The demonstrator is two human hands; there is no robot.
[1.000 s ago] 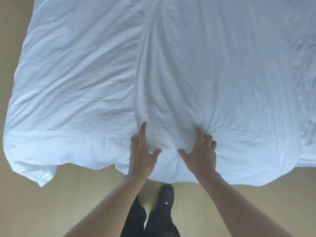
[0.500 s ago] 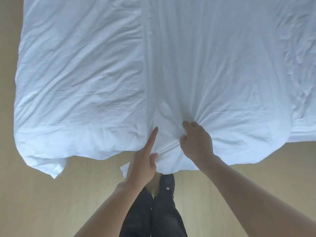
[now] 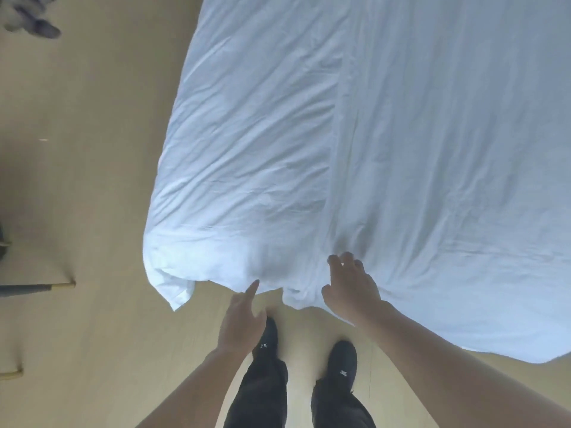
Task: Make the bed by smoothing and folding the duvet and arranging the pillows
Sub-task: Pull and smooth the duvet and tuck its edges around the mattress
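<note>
Duvet (image 3: 386, 143) smoothing is where I'm at, standing at the foot edge with my shoes (image 3: 343, 359) on the floor (image 3: 86, 180) just short of the overhang. Nearest to me, my left hand (image 3: 239, 316) is off the fabric, index finger pointing up so the tip sits right at the hanging hem, other fingers loosely curled, holding nothing. My right hand (image 3: 350, 284) is a bit further in, resting over the edge with the fingers spread and bent. It's blurry there, so I can't tell if it's pinching cloth or just lying on top, though I'd guess it's only lying on it.

To do this step well, I think both hands should take the hem apart from each other, not close together, and pull evenly toward me. Otherwise the fabric just bunches into the little pucker I can see between my hands. Then flat palms sweeping outward, not fingertips.

Going further out, the left corner (image 3: 173, 288) droops down in a point toward the floor, lower than the rest of the hem, so it probably wants squaring up. Beyond the hands there's a long ridge (image 3: 340, 118) running up the bed away from me, with the left half more wrinkled than the right. No pillows in view from here.
</note>
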